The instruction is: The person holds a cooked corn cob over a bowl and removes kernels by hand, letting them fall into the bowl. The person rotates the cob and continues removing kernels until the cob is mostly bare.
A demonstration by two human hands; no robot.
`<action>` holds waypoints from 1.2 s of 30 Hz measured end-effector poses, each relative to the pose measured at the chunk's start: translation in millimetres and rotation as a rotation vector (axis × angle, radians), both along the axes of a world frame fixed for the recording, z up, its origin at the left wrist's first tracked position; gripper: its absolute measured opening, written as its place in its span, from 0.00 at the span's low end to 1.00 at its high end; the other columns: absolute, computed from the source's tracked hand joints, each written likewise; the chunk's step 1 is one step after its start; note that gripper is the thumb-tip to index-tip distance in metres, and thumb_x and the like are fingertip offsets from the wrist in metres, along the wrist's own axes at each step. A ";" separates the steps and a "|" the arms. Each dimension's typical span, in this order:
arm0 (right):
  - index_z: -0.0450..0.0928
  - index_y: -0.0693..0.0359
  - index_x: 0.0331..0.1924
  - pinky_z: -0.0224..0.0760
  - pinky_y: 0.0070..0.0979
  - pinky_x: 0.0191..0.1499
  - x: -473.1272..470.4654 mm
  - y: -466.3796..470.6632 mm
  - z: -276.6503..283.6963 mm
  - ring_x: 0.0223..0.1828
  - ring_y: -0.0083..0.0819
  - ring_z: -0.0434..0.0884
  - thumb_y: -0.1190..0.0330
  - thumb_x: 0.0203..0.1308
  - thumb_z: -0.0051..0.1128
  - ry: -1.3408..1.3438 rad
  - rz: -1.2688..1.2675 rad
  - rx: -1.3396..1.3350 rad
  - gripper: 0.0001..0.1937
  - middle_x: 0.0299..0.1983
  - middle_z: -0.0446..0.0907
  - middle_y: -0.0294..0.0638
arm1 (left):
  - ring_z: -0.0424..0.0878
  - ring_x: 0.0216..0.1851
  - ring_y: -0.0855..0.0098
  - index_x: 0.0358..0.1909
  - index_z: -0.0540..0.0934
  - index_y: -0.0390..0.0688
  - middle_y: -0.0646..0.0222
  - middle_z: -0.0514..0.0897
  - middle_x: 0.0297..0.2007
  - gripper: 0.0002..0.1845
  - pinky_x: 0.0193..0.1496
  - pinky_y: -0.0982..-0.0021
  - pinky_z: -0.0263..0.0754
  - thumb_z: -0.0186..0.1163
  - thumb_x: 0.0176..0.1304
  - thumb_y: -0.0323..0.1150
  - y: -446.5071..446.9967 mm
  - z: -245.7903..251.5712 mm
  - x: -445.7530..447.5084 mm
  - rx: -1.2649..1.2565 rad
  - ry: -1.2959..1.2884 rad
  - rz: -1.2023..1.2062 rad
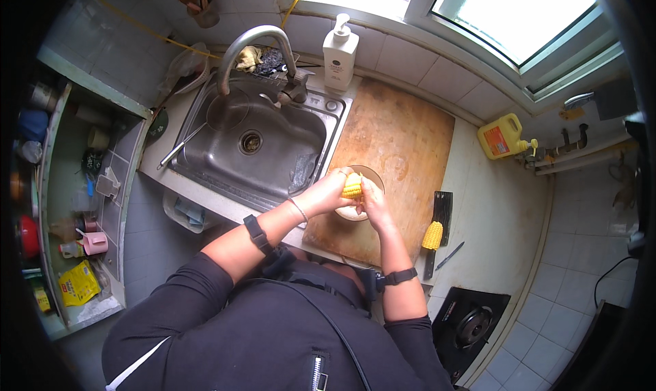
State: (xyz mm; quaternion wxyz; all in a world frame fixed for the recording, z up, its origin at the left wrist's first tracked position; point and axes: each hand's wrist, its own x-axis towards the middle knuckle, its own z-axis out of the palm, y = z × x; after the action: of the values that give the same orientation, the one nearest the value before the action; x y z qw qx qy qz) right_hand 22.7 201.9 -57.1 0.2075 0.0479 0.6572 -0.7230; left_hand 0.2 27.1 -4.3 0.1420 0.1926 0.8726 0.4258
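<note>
My left hand (pixel 328 190) and my right hand (pixel 373 202) both grip a piece of corn cob (pixel 352 186) with yellow kernels. They hold it over a round bowl (pixel 351 214), whose inside is mostly hidden by my hands. The bowl stands on a large wooden cutting board (pixel 405 134). To the right of the board, a second piece of corn (pixel 432 235) lies on a dark, long, flat object (pixel 443 206). A small slim knife or similar tool (pixel 450 255) rests on the counter beside it.
A steel sink (pixel 230 160) with a faucet (pixel 261 32) is at the left, a wire strainer (pixel 179 147) across its corner. Behind stands a white pump bottle (pixel 340 58). A yellow jug (pixel 499 137) is at the right, a gas burner (pixel 472 327) at the lower right, an open shelf (pixel 97 309) far left.
</note>
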 end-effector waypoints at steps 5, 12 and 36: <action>0.73 0.64 0.55 0.68 0.16 0.25 1.1 3.6 -3.1 0.24 0.19 0.74 0.56 0.75 0.40 -0.065 0.064 -0.164 0.20 0.34 0.77 0.36 | 0.79 0.51 0.51 0.51 0.72 0.31 0.46 0.80 0.45 0.31 0.55 0.62 0.72 0.75 0.47 0.35 -4.6 -5.2 -1.6 0.038 -0.052 -0.055; 0.73 0.63 0.56 0.71 0.16 0.34 3.1 9.7 2.6 0.35 0.20 0.76 0.59 0.74 0.42 -0.265 0.113 -0.341 0.18 0.43 0.78 0.36 | 0.79 0.51 0.52 0.49 0.73 0.32 0.47 0.80 0.44 0.30 0.55 0.63 0.73 0.75 0.44 0.30 -4.6 -6.0 -2.1 -0.001 -0.110 -0.091; 0.73 0.65 0.51 0.74 0.19 0.34 -1.1 19.0 -5.7 0.33 0.26 0.78 0.67 0.67 0.43 -0.433 0.085 -0.503 0.14 0.40 0.80 0.39 | 0.77 0.52 0.51 0.53 0.72 0.35 0.48 0.77 0.48 0.30 0.56 0.62 0.73 0.72 0.45 0.27 -1.3 -14.3 -0.5 -0.016 0.007 -0.091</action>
State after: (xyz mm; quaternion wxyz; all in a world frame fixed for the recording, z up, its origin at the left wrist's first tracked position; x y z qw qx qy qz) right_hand 21.7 220.9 -62.8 0.3777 0.1205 0.4002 -0.8262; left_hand -0.2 25.8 -18.6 0.1597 0.2321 0.8670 0.4111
